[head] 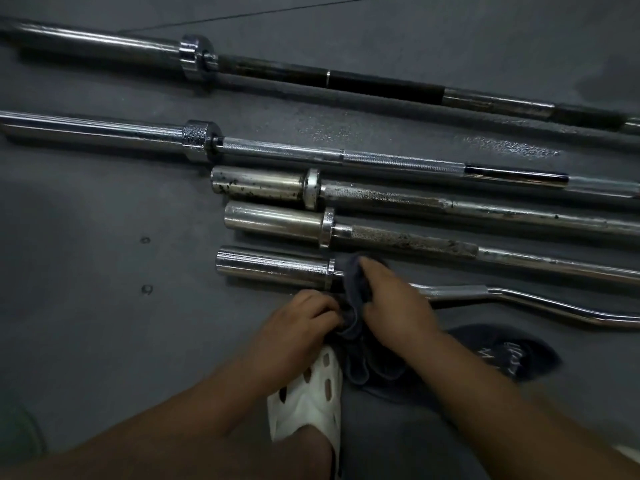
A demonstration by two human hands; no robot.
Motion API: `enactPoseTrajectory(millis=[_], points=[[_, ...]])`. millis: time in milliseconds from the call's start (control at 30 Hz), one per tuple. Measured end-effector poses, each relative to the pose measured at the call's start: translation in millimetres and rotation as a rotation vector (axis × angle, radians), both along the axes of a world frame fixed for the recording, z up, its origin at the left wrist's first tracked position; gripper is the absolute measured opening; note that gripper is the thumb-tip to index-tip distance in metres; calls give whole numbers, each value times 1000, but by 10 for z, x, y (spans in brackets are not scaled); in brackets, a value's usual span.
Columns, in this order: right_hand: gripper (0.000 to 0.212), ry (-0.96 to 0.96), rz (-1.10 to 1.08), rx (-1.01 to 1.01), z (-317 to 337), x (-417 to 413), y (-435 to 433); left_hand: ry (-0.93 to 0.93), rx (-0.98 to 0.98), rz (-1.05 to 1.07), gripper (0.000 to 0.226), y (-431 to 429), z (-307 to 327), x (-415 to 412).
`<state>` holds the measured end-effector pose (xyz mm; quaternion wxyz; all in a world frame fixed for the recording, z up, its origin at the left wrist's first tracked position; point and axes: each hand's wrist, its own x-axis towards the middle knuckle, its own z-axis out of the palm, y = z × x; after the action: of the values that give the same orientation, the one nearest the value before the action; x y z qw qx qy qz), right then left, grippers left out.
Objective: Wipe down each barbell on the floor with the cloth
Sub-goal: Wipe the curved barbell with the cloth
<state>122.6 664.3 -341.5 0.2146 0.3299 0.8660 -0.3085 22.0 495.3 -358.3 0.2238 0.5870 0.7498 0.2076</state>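
cloth (354, 284) draped over nearest barbell (273, 267), right hand (394, 306) gripping it there, left hand (301, 323) pinching its lower end.

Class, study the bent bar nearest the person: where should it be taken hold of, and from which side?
Probably the thin shaft of the bent bar, right of the cloth, coming from above on the near side. Fingers can close round the shaft, not the thick sleeve, and another barbell lies close on the far side.
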Motion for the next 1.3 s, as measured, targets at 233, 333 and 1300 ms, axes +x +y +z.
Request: enactPoseTrajectory(millis=[233,333,1300], points=[[99,-2,283,12,-70,33,3,-151,-6,221,27,-75,-10,-147],[91,8,48,-67,2,-70,-121,-172,55,402,27,59,48,-326],[62,175,-39,8,-47,-78,-391,-2,-54,341,31,157,-133,-580]])
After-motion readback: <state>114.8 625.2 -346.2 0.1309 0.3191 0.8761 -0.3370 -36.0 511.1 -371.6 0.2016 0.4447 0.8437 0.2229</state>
